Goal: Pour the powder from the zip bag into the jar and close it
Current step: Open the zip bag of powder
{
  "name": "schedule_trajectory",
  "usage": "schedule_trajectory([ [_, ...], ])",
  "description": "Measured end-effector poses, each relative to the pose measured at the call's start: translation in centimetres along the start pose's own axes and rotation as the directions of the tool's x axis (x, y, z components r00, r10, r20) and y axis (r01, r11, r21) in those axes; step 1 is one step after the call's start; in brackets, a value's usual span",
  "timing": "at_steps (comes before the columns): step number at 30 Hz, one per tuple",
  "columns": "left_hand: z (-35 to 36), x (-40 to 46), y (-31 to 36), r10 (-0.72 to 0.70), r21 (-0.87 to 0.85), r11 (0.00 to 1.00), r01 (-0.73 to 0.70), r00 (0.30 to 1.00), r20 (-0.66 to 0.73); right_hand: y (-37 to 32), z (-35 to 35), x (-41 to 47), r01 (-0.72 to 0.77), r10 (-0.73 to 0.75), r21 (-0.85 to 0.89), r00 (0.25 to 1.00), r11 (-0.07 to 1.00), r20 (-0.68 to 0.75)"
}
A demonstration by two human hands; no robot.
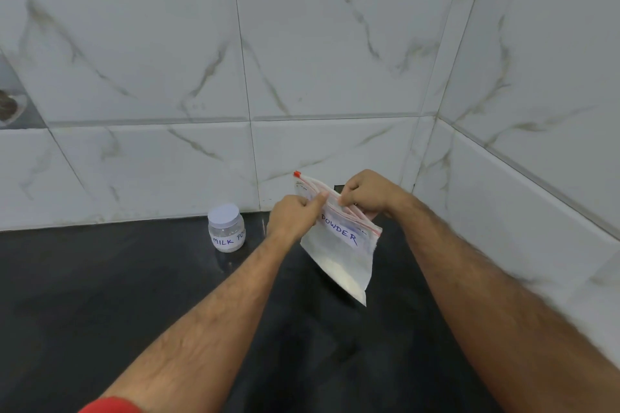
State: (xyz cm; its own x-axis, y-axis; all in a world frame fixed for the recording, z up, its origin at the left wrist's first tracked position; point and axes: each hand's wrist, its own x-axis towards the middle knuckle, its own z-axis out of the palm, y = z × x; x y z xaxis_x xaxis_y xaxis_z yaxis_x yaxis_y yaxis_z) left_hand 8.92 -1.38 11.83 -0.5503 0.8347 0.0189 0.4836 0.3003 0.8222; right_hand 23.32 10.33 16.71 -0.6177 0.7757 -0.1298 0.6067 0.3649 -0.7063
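A clear zip bag [342,255] with a red zip strip and a label reading "POWDER" hangs tilted above the dark counter, white powder settled in its lower corner. My left hand [295,216] pinches the near side of the bag's top edge. My right hand [364,193] pinches the far side of the same edge, so the mouth is slightly parted between them. A small clear jar [226,228] labelled "MILK PO..." stands upright by the wall to the left of the bag, its white lid on top.
The dark stone counter [134,295] meets white marble-patterned wall tiles [335,60] at the back and on the right, forming a corner behind the bag. A round dark object [8,107] sits on a ledge at the far left edge.
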Motion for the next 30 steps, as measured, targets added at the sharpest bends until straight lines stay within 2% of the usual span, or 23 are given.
schedule_trajectory([
  [5, 1.2, 0.6, 1.7, 0.019, -0.042, 0.999, -0.018, 1.0, 0.017, 0.8, -0.4, -0.6, -0.077, 0.086, 0.123, 0.994, 0.989, -0.067],
  [11, -1.1, 2.8, 0.8, 0.078, 0.228, 0.972, -0.053, 0.992, -0.101, 4.0, -2.0, -0.3, -0.287, 0.297, 0.08, 0.893, 0.955, -0.338],
  [13, -1.7, 3.9, 0.8, 0.055, 0.244, 0.969, -0.028, 0.993, -0.103, 4.8, -2.1, 0.1, -0.299, 0.33, 0.144, 0.881, 0.943, -0.339],
  [17, -1.6, 6.0, 2.8, 0.071, 0.216, 0.975, -0.049, 0.993, -0.096, 4.9, -1.7, 2.1, -0.188, 0.309, 0.336, 0.882, 0.923, -0.355],
  [21, -0.5, 8.1, 4.9, 0.086, 0.237, 0.97, -0.058, 0.991, -0.107, 4.7, -2.1, 5.1, -0.153, 0.313, 0.461, 0.903, 0.874, -0.295],
  [26, 2.0, 10.7, 5.8, 0.046, 0.3, 0.954, -0.024, 0.997, -0.066, 6.2, -2.6, 8.1, -0.229, 0.367, 0.47, 0.903, 0.853, -0.225],
  [30, 4.5, 12.4, 6.2, 0.012, 0.294, 0.956, -0.022, 0.999, 0.035, 8.2, -3.2, 9.4, -0.261, 0.377, 0.355, 0.872, 0.898, -0.313],
])
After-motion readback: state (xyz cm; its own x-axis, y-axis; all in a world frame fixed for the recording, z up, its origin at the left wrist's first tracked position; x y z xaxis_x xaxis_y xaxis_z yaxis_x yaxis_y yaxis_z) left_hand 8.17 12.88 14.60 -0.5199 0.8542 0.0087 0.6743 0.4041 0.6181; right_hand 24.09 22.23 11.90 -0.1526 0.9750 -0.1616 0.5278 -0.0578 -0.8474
